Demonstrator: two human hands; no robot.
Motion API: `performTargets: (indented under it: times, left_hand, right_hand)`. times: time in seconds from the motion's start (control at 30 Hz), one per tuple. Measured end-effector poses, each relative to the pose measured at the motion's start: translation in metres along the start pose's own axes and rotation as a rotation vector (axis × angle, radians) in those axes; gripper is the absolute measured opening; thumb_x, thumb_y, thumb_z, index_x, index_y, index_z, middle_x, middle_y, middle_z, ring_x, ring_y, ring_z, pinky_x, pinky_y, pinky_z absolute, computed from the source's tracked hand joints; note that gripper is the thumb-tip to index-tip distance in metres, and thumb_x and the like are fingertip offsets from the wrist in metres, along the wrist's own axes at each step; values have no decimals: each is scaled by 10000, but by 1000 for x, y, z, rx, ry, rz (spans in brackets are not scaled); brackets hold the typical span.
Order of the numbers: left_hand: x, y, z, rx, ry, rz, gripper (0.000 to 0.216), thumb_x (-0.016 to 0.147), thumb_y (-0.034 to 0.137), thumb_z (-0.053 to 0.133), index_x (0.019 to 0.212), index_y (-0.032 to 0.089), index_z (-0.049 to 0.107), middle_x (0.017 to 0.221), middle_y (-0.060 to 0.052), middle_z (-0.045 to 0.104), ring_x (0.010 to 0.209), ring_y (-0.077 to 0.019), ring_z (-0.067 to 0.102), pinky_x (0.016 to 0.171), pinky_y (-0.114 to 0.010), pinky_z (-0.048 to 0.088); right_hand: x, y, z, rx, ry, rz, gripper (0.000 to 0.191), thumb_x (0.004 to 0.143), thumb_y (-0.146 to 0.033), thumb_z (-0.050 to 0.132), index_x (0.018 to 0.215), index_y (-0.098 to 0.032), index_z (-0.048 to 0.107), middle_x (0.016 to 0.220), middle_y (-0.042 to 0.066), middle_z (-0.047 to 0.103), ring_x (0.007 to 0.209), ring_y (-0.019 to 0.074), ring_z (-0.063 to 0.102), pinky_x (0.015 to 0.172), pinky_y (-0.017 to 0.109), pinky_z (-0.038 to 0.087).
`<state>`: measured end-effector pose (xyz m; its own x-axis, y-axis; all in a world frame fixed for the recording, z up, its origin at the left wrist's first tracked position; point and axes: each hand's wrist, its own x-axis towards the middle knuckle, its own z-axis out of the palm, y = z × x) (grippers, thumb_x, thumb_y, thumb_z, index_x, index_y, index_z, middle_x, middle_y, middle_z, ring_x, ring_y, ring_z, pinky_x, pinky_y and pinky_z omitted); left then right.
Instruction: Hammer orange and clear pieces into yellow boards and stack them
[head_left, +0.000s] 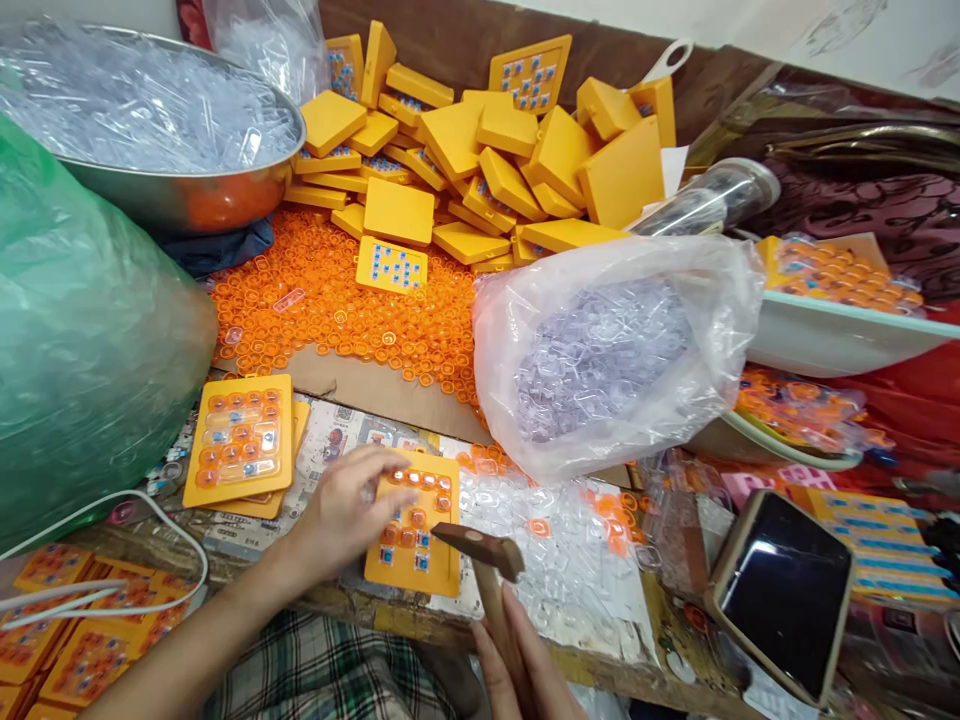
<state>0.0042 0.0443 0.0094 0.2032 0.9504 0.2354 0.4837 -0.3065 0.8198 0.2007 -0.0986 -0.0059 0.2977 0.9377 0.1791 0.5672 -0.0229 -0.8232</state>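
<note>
In the head view, my right hand (521,660) grips the wooden handle of a hammer (480,548), its metal head just over the right edge of a yellow board (444,580). My left hand (349,500) lies over the board's left side, thumb and forefinger apart near its upper rows. Orange caps fill the upper part of this board. Lower down, small blue-and-white squares show without caps. To the left, another yellow board (196,480) with orange caps and clear oblong pieces lies on top of a further board.
Loose orange caps (330,300) spread behind the boards, below a heap of yellow boards (465,140). A plastic bag (499,330) of clear pieces stands right of centre. A metal basin (225,165) and green bag (90,340) flank the left. A phone (784,590) lies right.
</note>
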Motion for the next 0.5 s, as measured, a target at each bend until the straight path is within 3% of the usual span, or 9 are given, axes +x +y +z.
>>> performTargets:
  times: [0.03, 0.1, 0.23, 0.37, 0.5]
  left_hand:
    - [17, -2, 3, 58, 68, 12, 99, 875, 202, 596, 941, 191, 670, 948, -61, 714, 890, -188, 666, 820, -321, 552]
    - [54, -9, 13, 171, 152, -14, 176, 888, 118, 521, 931, 171, 683, 1022, -89, 702, 987, -206, 644, 908, -348, 518]
    - [104, -25, 36, 232, 127, -58, 202, 838, 53, 525, 856, 168, 690, 939, -79, 691, 951, -221, 632, 886, -358, 512]
    - [114, -32, 41, 266, 60, -79, 184, 837, 80, 534, 810, 167, 694, 829, -64, 671, 845, -203, 635, 814, -322, 517]
    - [113, -33, 37, 272, 11, -95, 180, 839, 86, 544, 831, 167, 704, 848, -64, 679, 858, -197, 642, 815, -307, 511]
  right_hand:
    - [-1, 4, 1, 4, -7, 54, 413, 892, -320, 606, 1300, -254, 611, 1217, 56, 695, 1014, 217, 711, 887, 283, 575]
    - [0, 11, 3, -1, -69, 78, 510, 867, -340, 641, 1358, -233, 551, 1242, 74, 681, 956, 212, 729, 856, 288, 591]
    - [11, 13, 10, -102, -99, -134, 592, 849, -235, 664, 1412, -242, 478, 1288, 88, 650, 1004, 225, 714, 848, 309, 597]
    - [20, 13, 19, -149, -79, -246, 610, 872, -152, 609, 1444, -260, 428, 1291, 71, 649, 1076, 225, 686, 873, 314, 588]
    - [22, 19, 22, -117, -92, -163, 555, 868, -180, 615, 1404, -253, 489, 1301, 66, 642, 1088, 234, 680, 910, 348, 574]
